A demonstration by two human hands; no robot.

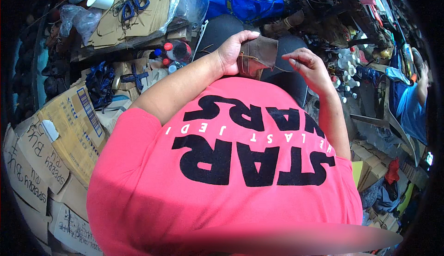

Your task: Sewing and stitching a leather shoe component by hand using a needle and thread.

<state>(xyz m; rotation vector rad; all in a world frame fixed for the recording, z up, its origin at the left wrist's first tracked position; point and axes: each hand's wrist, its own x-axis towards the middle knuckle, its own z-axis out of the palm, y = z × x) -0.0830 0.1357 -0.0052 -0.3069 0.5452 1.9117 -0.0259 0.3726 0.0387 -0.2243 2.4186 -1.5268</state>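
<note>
From the head camera, looking down over my pink shirt (222,173), I am holding a small brown folded leather piece (258,56) in my left hand (232,49). My fingers are closing over its top edge and my thumb is pressing from below, so this hand is clamped on the leather. The piece is sitting just above my lap, in front of my belly. My right hand (309,66) is hovering just beside the leather at its right side, with the fingers (292,62) bent and loose, holding nothing and, as far as I can see, not touching it.

I am thinking the leather could slip out, because only one hand is gripping it and only at one end; then it would be falling between my knees into the clutter, where it is hard to find. A thin thread seems to be hanging on it, but I cannot tell it clearly.

Room for moving is small. On my left, flattened brown cardboard sheets (69,131) and red-capped plastic bottles (175,50) are standing near my elbow. On my right, small white plastic tubes (347,66) are lying close to my wrist, so a wide move could knock them. The free space is only over my dark trousers (286,82)
</note>
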